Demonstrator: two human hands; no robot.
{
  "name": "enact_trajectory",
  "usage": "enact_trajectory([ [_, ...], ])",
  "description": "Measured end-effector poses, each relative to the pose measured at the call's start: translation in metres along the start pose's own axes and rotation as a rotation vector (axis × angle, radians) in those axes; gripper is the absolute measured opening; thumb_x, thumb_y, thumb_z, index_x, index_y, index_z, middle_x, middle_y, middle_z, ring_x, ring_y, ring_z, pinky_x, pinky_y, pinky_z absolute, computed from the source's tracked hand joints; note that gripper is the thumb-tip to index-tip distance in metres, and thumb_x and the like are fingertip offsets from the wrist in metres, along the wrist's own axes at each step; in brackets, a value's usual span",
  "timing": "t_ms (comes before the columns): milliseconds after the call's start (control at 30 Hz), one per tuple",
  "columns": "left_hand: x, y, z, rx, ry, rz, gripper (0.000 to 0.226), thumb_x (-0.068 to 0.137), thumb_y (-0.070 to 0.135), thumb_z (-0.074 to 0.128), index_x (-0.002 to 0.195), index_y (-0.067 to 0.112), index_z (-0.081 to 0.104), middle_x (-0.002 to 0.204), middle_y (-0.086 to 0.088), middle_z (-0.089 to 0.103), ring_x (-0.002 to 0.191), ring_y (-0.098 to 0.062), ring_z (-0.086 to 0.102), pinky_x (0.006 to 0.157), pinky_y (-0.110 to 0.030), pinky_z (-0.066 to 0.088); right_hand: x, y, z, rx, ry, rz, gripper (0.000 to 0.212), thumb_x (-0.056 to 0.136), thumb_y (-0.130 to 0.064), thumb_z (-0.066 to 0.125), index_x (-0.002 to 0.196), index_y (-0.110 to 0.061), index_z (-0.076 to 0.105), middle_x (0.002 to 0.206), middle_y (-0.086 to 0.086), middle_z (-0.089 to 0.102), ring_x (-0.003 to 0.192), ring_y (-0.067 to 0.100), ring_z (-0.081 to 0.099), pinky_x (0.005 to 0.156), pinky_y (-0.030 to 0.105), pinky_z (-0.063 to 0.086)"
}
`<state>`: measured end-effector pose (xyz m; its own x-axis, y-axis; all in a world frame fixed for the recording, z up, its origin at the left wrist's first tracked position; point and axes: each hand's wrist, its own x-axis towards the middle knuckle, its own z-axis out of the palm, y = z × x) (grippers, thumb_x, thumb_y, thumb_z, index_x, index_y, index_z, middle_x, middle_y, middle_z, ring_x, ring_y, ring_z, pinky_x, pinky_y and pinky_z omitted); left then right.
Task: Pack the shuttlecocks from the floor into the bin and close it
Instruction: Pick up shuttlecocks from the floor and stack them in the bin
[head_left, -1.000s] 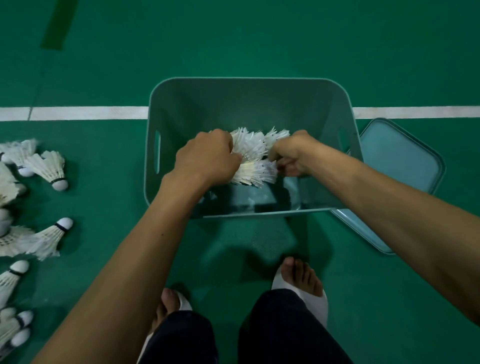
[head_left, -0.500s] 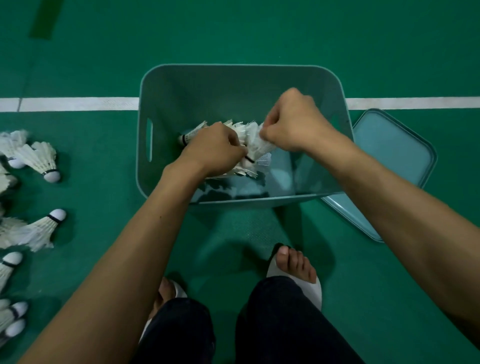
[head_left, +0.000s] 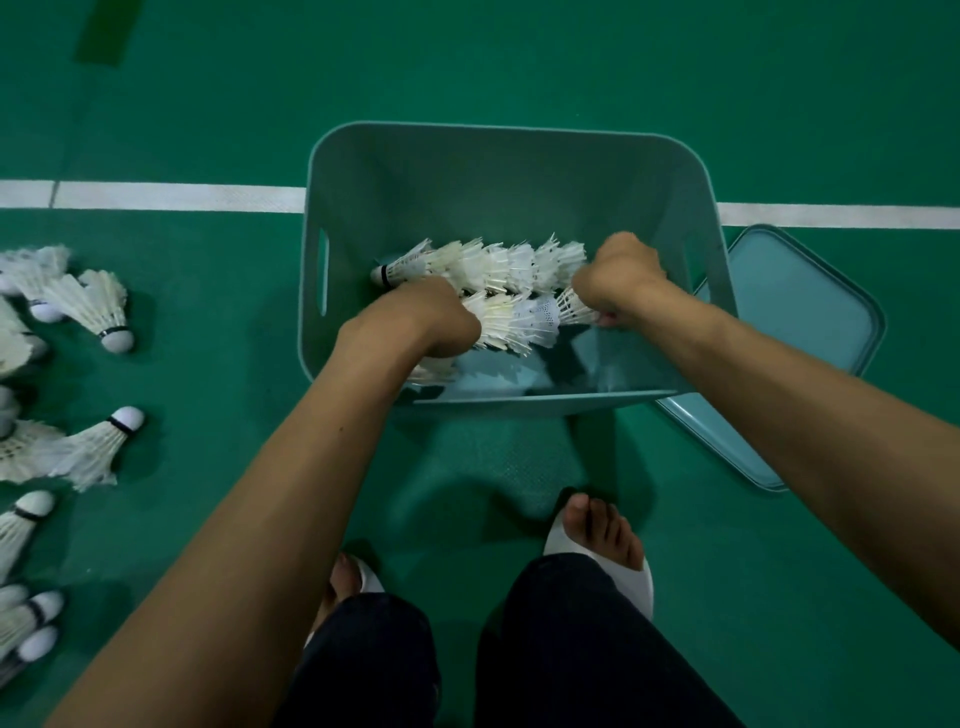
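both hands are down inside the open teal plastic bin (head_left: 493, 176), which stands on the green court floor (head_left: 519, 62) across a white painted line (head_left: 176, 196). the left hand (head_left: 431, 325) is curled in a fist round one end of a nested row of white feather shuttlecocks (head_left: 519, 325). the right hand (head_left: 618, 280) is curled round the other end, fingers tucked under. whether the row rests on the bin's bottom or hangs just above it, i cannot tell. a second nested row (head_left: 493, 265) lies just behind, its black-banded cork pointing at the bin's left wall; whether either hand touches it is unclear.

i judge the packing partly done. two rows are in the bin, and a few more feathers show beneath the left wrist. on the floor to the left, loose shuttlecocks (head_left: 88, 306) lie scattered well apart from the bin and run out of view, so a good share is left to gather. the flat teal lid (head_left: 810, 312) lies on the floor just beside the bin's right side, so the closing is not yet begun. the person's feet in white slippers (head_left: 641, 582) stand near the bin's near wall.
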<state>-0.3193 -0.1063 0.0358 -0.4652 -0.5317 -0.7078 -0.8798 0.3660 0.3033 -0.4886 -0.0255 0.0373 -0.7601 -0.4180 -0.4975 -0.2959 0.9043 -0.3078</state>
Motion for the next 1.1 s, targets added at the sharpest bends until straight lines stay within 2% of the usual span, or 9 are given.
enact_trajectory([
  [67, 0.002, -0.003, -0.002, 0.005, -0.021, 0.015, 0.040, 0.094, 0.022, 0.047, 0.125, 0.000, 0.059, 0.135, -0.021, 0.058, 0.100, -0.033, 0.055, 0.082, -0.038, 0.042, 0.009, 0.002, 0.006, 0.164, -0.122, 0.110, 0.012, 0.095, -0.004, 0.062, 0.083, -0.004, 0.061, 0.083, 0.015, 0.065, 0.069, 0.032, 0.067, 0.041, 0.030, 0.056],
  [133, 0.004, -0.004, -0.004, 0.002, -0.043, 0.021, 0.041, 0.093, 0.026, 0.046, 0.124, 0.003, 0.059, 0.141, -0.020, 0.055, 0.112, -0.036, 0.057, 0.090, -0.042, 0.047, 0.016, 0.004, 0.009, 0.271, -0.220, 0.185, 0.014, 0.098, 0.001, 0.054, 0.088, -0.004, 0.061, 0.080, 0.014, 0.066, 0.056, 0.026, 0.067, 0.034, 0.027, 0.051],
  [233, 0.006, -0.003, -0.007, -0.022, -0.045, 0.035, 0.045, 0.096, 0.028, 0.047, 0.132, 0.004, 0.058, 0.148, -0.016, 0.051, 0.123, -0.035, 0.055, 0.101, -0.045, 0.046, 0.021, 0.008, 0.013, 0.332, -0.312, 0.255, 0.022, 0.103, 0.004, 0.043, 0.086, -0.006, 0.054, 0.079, 0.011, 0.065, 0.057, 0.021, 0.064, 0.043, 0.031, 0.055],
  [367, 0.009, -0.002, -0.005, -0.040, -0.029, 0.084, 0.038, 0.099, 0.032, 0.052, 0.125, 0.005, 0.062, 0.136, -0.013, 0.058, 0.111, -0.031, 0.058, 0.091, -0.038, 0.046, 0.024, 0.010, 0.017, 0.266, -0.258, 0.258, 0.017, 0.100, 0.004, 0.049, 0.086, -0.005, 0.053, 0.071, 0.010, 0.063, 0.055, 0.021, 0.062, 0.049, 0.033, 0.056],
  [667, -0.008, -0.002, -0.008, -0.315, 0.027, 0.156, 0.040, 0.107, 0.043, 0.041, 0.104, 0.012, 0.066, 0.115, -0.017, 0.072, 0.101, -0.024, 0.062, 0.086, -0.037, 0.046, -0.026, -0.006, -0.034, -0.013, 0.072, -0.279, 0.011, 0.085, -0.006, 0.060, 0.078, -0.004, 0.069, 0.066, 0.008, 0.069, 0.057, 0.019, 0.068, 0.058, 0.029, 0.059],
  [833, -0.023, 0.008, -0.016, -0.549, 0.132, 0.108, 0.068, 0.109, 0.051, 0.020, 0.098, 0.009, 0.073, 0.110, -0.014, 0.071, 0.099, -0.024, 0.062, 0.094, -0.038, 0.043, -0.067, -0.013, -0.016, 0.195, -0.472, -0.633, 0.010, 0.085, -0.005, 0.071, 0.091, -0.005, 0.079, 0.081, 0.014, 0.075, 0.065, 0.012, 0.061, 0.055, 0.029, 0.052],
  [900, -0.024, 0.010, -0.017, -0.559, 0.153, 0.096, 0.072, 0.108, 0.053, 0.018, 0.109, 0.004, 0.071, 0.120, -0.018, 0.068, 0.099, -0.025, 0.060, 0.100, -0.041, 0.044, -0.072, -0.015, -0.001, 0.173, -0.485, -0.716, 0.010, 0.082, -0.011, 0.078, 0.085, -0.002, 0.076, 0.078, 0.019, 0.072, 0.060, 0.012, 0.057, 0.054, 0.032, 0.047],
  [1000, -0.021, 0.007, -0.017, -0.555, 0.139, 0.063, 0.076, 0.107, 0.056, 0.019, 0.128, -0.002, 0.063, 0.133, -0.023, 0.062, 0.105, -0.031, 0.060, 0.097, -0.041, 0.042, -0.071, -0.019, 0.020, 0.146, -0.440, -0.736, 0.023, 0.079, -0.011, 0.083, 0.065, -0.010, 0.064, 0.055, -0.001, 0.058, 0.047, 0.003, 0.045, 0.050, 0.024, 0.037],
  [1100, -0.017, -0.001, -0.019, -0.492, 0.194, 0.042, 0.070, 0.105, 0.055, 0.027, 0.135, 0.001, 0.059, 0.139, -0.019, 0.060, 0.121, -0.034, 0.059, 0.105, -0.043, 0.044, -0.068, -0.023, 0.033, 0.230, -0.464, -0.487, 0.015, 0.082, -0.006, 0.082, 0.072, -0.007, 0.069, 0.056, 0.001, 0.057, 0.048, 0.010, 0.047, 0.050, 0.025, 0.038],
])
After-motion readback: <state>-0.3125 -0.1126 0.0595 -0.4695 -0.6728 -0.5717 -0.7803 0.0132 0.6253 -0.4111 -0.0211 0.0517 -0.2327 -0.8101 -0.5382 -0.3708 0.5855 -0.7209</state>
